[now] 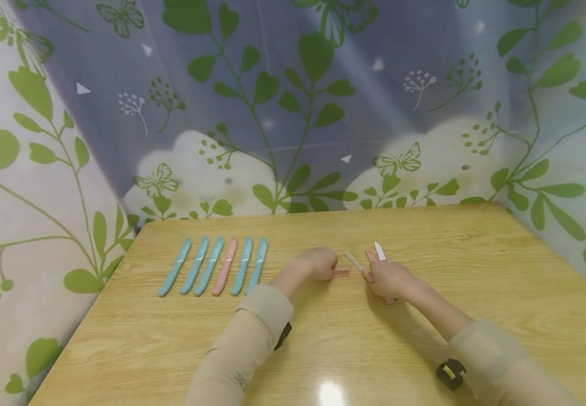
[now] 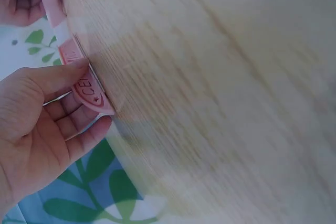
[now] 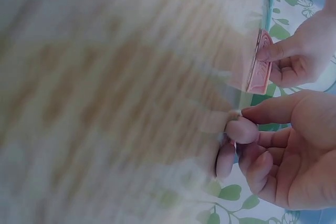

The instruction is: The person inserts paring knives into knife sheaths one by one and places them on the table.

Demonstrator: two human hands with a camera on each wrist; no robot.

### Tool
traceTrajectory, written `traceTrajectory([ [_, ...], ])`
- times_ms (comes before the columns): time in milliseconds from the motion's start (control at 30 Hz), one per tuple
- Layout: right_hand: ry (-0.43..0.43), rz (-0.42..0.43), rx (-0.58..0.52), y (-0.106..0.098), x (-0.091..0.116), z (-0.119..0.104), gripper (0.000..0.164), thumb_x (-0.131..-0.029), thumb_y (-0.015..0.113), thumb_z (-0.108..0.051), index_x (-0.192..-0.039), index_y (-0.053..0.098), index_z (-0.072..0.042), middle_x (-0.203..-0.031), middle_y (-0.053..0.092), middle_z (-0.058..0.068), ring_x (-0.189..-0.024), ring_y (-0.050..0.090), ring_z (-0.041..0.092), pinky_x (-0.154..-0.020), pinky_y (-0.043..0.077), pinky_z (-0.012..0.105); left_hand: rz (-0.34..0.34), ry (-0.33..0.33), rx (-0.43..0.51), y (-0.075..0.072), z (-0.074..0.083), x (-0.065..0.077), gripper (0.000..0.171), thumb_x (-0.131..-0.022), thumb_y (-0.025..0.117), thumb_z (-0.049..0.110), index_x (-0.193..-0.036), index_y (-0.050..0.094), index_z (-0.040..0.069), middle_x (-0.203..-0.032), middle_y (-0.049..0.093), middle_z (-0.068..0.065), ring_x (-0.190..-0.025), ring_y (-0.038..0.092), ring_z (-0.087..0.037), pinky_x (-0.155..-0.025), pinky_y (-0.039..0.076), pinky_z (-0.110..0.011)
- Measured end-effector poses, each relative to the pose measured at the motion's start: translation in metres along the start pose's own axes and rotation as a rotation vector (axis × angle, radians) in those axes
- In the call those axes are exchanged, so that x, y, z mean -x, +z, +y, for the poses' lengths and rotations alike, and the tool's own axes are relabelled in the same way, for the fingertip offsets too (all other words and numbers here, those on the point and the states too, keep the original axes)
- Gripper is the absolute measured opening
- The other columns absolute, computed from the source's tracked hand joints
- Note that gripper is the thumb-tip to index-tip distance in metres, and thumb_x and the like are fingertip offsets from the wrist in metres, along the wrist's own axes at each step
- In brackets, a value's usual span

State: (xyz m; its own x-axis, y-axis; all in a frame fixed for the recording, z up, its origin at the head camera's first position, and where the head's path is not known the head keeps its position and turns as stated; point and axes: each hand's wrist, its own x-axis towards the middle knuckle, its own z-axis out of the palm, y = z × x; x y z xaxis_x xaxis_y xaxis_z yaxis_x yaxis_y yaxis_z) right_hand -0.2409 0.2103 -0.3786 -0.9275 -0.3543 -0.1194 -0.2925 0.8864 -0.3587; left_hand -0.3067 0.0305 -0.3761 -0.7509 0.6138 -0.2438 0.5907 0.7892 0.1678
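Note:
My left hand [image 1: 318, 263] pinches a pink blade cover [image 2: 86, 85] with raised lettering between thumb and fingers, low over the wooden table. My right hand [image 1: 391, 280] holds a pink-handled knife [image 1: 368, 276], whose pale blade [image 1: 356, 263] points toward the cover. A narrow gap lies between blade tip and cover in the head view. Just past the right fingers, a second pale pointed blade [image 1: 380, 251] and another pink piece [image 1: 371, 255] stick out; the hand hides their lower ends. In the right wrist view, the fingers [image 3: 241, 129] hide most of what they grip.
On the left of the wooden table [image 1: 120, 338] lies a row of several sheathed knives, mostly blue [image 1: 174, 268], with one pink knife [image 1: 225, 268] among them. A leaf-patterned cloth [image 1: 272, 113] hangs behind the table. A black device [image 1: 450, 374] sits at the right wrist.

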Motion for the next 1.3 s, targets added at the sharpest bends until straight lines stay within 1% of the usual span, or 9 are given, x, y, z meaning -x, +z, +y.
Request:
traceTrajectory([
  [67, -0.013, 0.011, 0.01, 0.0, 0.002, 0.001, 0.037, -0.096, 0.048, -0.008, -0.12, 0.046, 0.02, -0.049, 0.043, 0.001, -0.036, 0.038, 0.005, -0.035, 0.031, 0.014, 0.03, 0.007, 0.028, 0.0, -0.004, 0.002, 0.021, -0.093, 0.058, 0.026, -0.082, 0.06, 0.008, -0.076, 0.054, 0.001, -0.069, 0.049, -0.013, -0.065, 0.044, -0.025],
  [133, -0.036, 0.027, 0.005, -0.001, 0.003, 0.002, 0.038, -0.098, 0.046, -0.012, -0.119, 0.047, 0.02, -0.048, 0.039, -0.002, -0.036, 0.033, 0.004, -0.035, 0.029, 0.014, 0.079, 0.02, 0.058, -0.001, -0.009, 0.003, 0.021, -0.093, 0.059, 0.025, -0.08, 0.059, 0.008, -0.072, 0.052, 0.001, -0.066, 0.047, -0.012, -0.062, 0.042, -0.024],
  [233, -0.053, 0.078, -0.037, -0.002, 0.004, 0.004, 0.029, -0.098, 0.044, -0.012, -0.085, 0.06, 0.008, -0.049, 0.036, -0.003, -0.038, 0.028, 0.004, -0.037, 0.025, 0.013, 0.156, 0.046, 0.139, -0.004, -0.018, 0.007, 0.016, -0.092, 0.059, 0.019, -0.082, 0.061, 0.006, -0.071, 0.053, 0.001, -0.062, 0.045, -0.011, -0.058, 0.04, -0.022],
  [300, -0.043, 0.108, -0.087, -0.004, 0.006, 0.005, 0.025, -0.097, 0.045, -0.01, -0.078, 0.056, 0.003, -0.052, 0.039, -0.002, -0.04, 0.031, 0.006, -0.038, 0.027, 0.015, 0.182, 0.049, 0.228, -0.006, -0.024, 0.01, 0.018, -0.093, 0.058, 0.02, -0.086, 0.063, 0.004, -0.071, 0.056, -0.001, -0.059, 0.045, -0.01, -0.055, 0.04, -0.021],
  [433, 0.039, 0.139, -0.209, -0.008, 0.011, 0.005, 0.022, -0.099, 0.044, -0.015, -0.087, 0.051, 0.002, -0.062, 0.045, 0.004, -0.046, 0.041, 0.011, -0.041, 0.036, 0.02, 0.211, 0.032, 0.456, -0.007, -0.037, 0.018, 0.029, -0.095, 0.056, 0.029, -0.095, 0.064, 0.001, -0.073, 0.062, -0.011, -0.054, 0.048, -0.012, -0.05, 0.04, -0.021],
  [567, 0.092, 0.133, -0.313, -0.012, 0.014, 0.008, 0.038, -0.102, 0.037, -0.031, -0.091, 0.052, 0.002, -0.066, 0.048, 0.007, -0.047, 0.044, 0.014, -0.042, 0.039, 0.023, 0.252, 0.023, 0.621, -0.007, -0.05, 0.026, 0.028, -0.094, 0.057, 0.027, -0.104, 0.065, 0.002, -0.074, 0.063, -0.015, -0.056, 0.056, -0.018, -0.053, 0.043, -0.023],
  [733, 0.019, 0.095, -0.373, -0.015, 0.017, 0.009, 0.026, -0.1, 0.044, -0.021, -0.099, 0.054, 0.004, -0.072, 0.058, 0.01, -0.054, 0.049, 0.014, -0.047, 0.041, 0.025, 0.31, 0.003, 0.81, -0.008, -0.06, 0.035, 0.03, -0.092, 0.06, 0.024, -0.113, 0.064, 0.003, -0.079, 0.065, -0.016, -0.057, 0.057, -0.016, -0.062, 0.051, -0.03],
  [900, -0.079, 0.002, -0.456, -0.019, 0.023, 0.003, 0.019, -0.097, 0.048, -0.014, -0.099, 0.054, 0.004, -0.071, 0.057, 0.011, -0.054, 0.046, 0.013, -0.045, 0.038, 0.022, 0.376, 0.031, 0.948, -0.013, -0.063, 0.042, 0.03, -0.091, 0.062, 0.024, -0.11, 0.065, 0.001, -0.072, 0.058, -0.004, -0.056, 0.049, -0.011, -0.059, 0.047, -0.025],
  [1300, -0.159, -0.039, -0.486, -0.021, 0.028, -0.005, 0.021, -0.098, 0.049, -0.017, -0.099, 0.054, 0.003, -0.07, 0.055, 0.01, -0.053, 0.043, 0.012, -0.045, 0.037, 0.022, 0.38, 0.085, 1.209, -0.016, -0.062, 0.045, 0.027, -0.092, 0.056, 0.01, -0.109, 0.061, -0.01, -0.069, 0.056, -0.001, -0.054, 0.045, -0.009, -0.057, 0.044, -0.021],
])
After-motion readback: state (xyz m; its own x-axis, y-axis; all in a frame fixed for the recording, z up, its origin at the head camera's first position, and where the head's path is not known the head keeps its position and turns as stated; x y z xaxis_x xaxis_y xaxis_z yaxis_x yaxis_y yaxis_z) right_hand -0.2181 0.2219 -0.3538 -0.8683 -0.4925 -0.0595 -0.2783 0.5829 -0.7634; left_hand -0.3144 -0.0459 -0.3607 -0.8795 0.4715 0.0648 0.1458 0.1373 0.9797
